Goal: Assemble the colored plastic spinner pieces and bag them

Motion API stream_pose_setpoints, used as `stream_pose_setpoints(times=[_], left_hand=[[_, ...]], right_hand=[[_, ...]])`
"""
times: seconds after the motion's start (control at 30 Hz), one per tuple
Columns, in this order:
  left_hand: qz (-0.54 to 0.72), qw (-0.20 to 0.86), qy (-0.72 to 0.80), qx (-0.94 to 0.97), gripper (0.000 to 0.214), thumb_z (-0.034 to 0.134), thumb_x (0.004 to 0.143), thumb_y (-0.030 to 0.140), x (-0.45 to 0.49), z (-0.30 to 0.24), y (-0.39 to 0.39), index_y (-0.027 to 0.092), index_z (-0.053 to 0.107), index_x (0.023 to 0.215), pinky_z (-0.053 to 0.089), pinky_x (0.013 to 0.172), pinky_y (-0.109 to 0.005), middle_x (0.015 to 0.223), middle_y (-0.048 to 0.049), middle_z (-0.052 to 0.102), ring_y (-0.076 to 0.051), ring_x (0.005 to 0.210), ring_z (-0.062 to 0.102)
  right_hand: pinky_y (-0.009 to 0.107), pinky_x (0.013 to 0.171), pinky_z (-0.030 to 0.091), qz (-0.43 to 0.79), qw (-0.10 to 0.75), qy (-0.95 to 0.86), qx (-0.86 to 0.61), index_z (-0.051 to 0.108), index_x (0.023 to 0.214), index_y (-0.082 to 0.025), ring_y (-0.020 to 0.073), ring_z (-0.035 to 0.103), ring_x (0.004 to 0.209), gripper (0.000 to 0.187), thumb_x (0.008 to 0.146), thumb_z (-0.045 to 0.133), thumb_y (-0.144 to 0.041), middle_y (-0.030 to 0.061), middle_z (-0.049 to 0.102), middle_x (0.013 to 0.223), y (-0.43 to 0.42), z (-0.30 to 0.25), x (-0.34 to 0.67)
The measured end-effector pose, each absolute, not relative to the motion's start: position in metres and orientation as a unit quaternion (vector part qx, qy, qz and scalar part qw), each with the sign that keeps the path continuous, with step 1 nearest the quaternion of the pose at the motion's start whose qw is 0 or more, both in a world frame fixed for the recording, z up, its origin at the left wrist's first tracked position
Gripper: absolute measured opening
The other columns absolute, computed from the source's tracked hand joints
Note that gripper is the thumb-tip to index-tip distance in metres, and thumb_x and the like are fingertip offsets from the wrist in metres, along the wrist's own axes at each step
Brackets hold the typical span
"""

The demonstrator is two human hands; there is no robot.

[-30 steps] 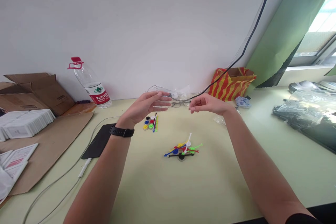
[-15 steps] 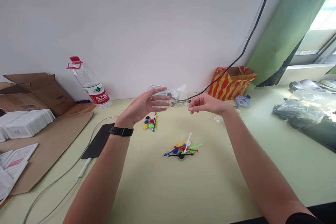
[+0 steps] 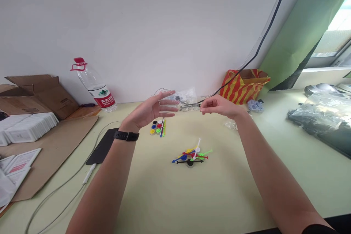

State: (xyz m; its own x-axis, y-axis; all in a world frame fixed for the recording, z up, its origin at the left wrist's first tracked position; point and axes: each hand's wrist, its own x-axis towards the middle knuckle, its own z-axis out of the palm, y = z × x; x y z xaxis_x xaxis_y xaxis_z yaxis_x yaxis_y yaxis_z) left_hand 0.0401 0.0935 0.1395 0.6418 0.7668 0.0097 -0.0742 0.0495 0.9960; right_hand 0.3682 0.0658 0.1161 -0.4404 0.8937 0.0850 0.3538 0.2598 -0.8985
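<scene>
My left hand [image 3: 152,110], with a black watch on the wrist, is raised above the pale green table [image 3: 164,197] with fingers spread and nothing in it. My right hand [image 3: 216,106] is raised opposite it, fingers curled in toward the thumb; I cannot make out anything in them. Below and between the hands lies a heap of coloured plastic sticks and discs [image 3: 192,155]. A small tidy group of coloured buttons and sticks [image 3: 158,128] lies under my left hand. A clear plastic bag [image 3: 185,98] and a pair of glasses lie by the wall behind the hands.
A water bottle [image 3: 94,87] with a red cap stands at the back left beside cardboard boxes [image 3: 35,95] and white cards. A black phone [image 3: 102,148] with a white cable lies left. A red-and-yellow striped bag [image 3: 242,84] sits at the back right, grey plastic wrapping [image 3: 320,117] at far right.
My left hand's fingers have spread open from a slightly curled pose. My right hand has shifted a little up and right. The things on the table have not moved.
</scene>
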Motion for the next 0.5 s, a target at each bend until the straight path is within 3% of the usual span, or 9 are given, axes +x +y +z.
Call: stream_pose_setpoints(times=[0.2, 0.5], left_hand=[[0.246, 0.653, 0.284, 0.657, 0.053, 0.054, 0.1, 0.058, 0.04, 0.1417, 0.0893, 0.03, 0.06, 0.145, 0.056, 0.105, -0.05, 0.145, -0.0128, 0.064, -0.034, 0.125, 0.067], [0.234, 0.636, 0.288, 0.676, 0.051, 0.055, 0.1, 0.058, 0.042, 0.143, 0.0851, 0.033, 0.061, 0.144, 0.055, 0.104, -0.048, 0.145, -0.0105, 0.064, -0.033, 0.126, 0.066]], right_hand=[[0.034, 0.068, 0.041, 0.391, 0.431, -0.68, -0.445, 0.075, 0.1, -0.022, 0.0153, 0.049, 0.069, 0.045, 0.083, 0.073, -0.063, 0.0054, 0.07, 0.086, 0.0674, 0.1181, 0.3644], [0.034, 0.066, 0.039, 0.371, 0.44, -0.692, -0.436, 0.072, 0.087, -0.021, 0.0158, 0.046, 0.069, 0.038, 0.08, 0.077, -0.058, 0.0052, 0.068, 0.081, 0.0711, 0.1178, 0.3601]])
